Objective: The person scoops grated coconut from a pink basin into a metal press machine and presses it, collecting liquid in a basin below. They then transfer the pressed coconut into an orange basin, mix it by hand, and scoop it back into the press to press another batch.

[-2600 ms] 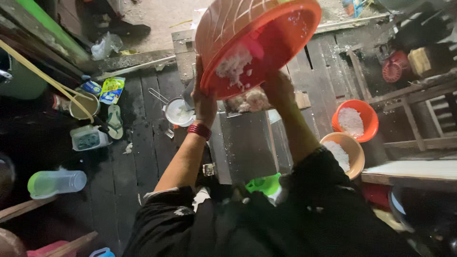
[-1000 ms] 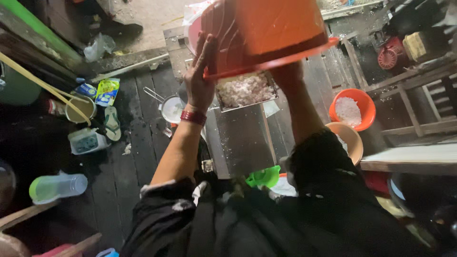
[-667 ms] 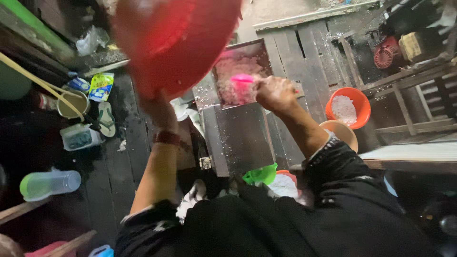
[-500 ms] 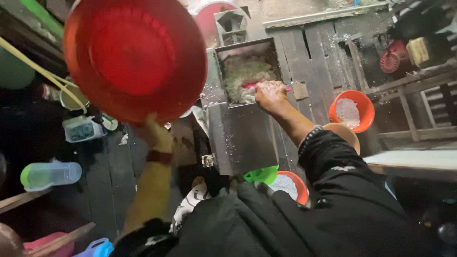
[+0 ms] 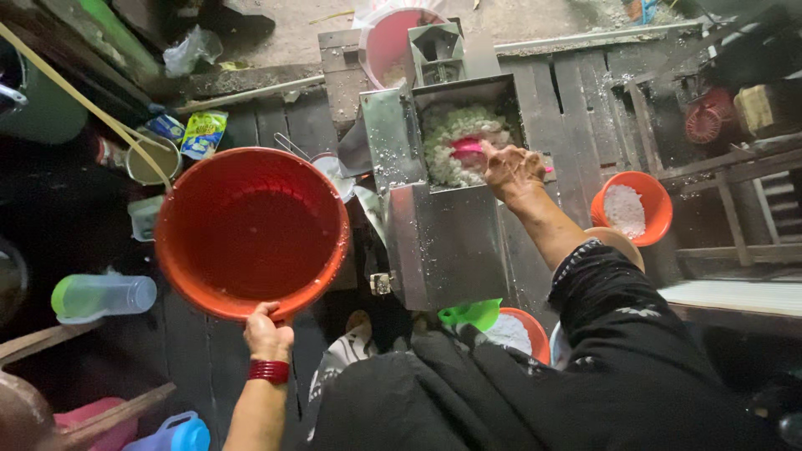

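Looking down, head view: a person stands over a steel hopper machine [image 5: 447, 200] on dark wooden planks.
Left hand [image 5: 267, 334]: clenched on the near rim of a big red basin [image 5: 251, 230], held out to the left of the machine, mouth up.
Right hand [image 5: 511, 171]: closed around a pink tool [image 5: 468, 148], pressing into the white shredded mass [image 5: 455, 138] in the hopper.
Basin look: round, glossy red-orange plastic, empty, with a few pale specks on the wall.
Basin handling: likely light and stiff now that nothing is in it; the wet-looking surface may be slippery, so the rolled rim is the sure place to take hold.
Shredded mass handling: soft, crumbly, probably damp and clinging.
Nearby: orange bowl [image 5: 631, 209] of white shreds to the right; green-capped clear bottle [image 5: 100, 296] lying at left.
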`<state>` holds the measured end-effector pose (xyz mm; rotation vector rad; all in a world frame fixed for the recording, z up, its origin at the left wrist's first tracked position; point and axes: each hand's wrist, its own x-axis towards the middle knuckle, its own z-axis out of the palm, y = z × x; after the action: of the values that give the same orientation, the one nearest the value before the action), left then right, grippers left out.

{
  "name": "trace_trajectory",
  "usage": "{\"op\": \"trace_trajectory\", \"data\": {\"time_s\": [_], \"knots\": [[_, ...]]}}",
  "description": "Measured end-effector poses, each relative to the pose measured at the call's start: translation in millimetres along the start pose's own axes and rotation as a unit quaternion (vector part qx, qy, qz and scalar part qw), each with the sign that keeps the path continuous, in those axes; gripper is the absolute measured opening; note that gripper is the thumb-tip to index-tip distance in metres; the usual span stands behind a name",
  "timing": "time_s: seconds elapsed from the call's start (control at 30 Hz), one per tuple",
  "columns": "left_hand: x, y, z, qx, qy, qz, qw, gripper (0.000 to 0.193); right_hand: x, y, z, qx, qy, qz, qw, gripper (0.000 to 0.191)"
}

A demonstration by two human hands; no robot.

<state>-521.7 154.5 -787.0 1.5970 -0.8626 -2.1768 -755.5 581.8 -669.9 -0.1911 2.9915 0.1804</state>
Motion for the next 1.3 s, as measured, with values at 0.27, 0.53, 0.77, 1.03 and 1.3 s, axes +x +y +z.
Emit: {"op": "trace_trajectory", "data": {"time_s": [0.27,0.53,0.77,1.03,1.3], "knots": [[2.0,-14.8,25.7,0.098,-0.020,-0.001,0.995,0.007,48.6,-0.1,10.9,-0.013,-0.067,0.046,0.997,0.045],[-8.5,-17.5,36.0,0.075,-0.015,-0.034,0.997,0.008,27.1,2.8,-0.8,0.035,-0.106,-0.021,0.993,0.031],[13.9,-8.7,3.6,0.027,-0.040,-0.045,0.998,0.006,-21.5,15.6,-89.8,-0.078,-0.074,-0.062,0.992,0.050],[11.2,-16.4,4.4,0.007,-0.051,-0.075,0.996,0.006,25.7,1.2,22.7,-0.080,-0.057,-0.054,0.994,0.027],[3.4,-31.3,20.3,0.035,-0.060,-0.100,0.993,0.004,8.3,7.1,9.1,-0.051,-0.064,-0.042,0.996,0.028]]}}
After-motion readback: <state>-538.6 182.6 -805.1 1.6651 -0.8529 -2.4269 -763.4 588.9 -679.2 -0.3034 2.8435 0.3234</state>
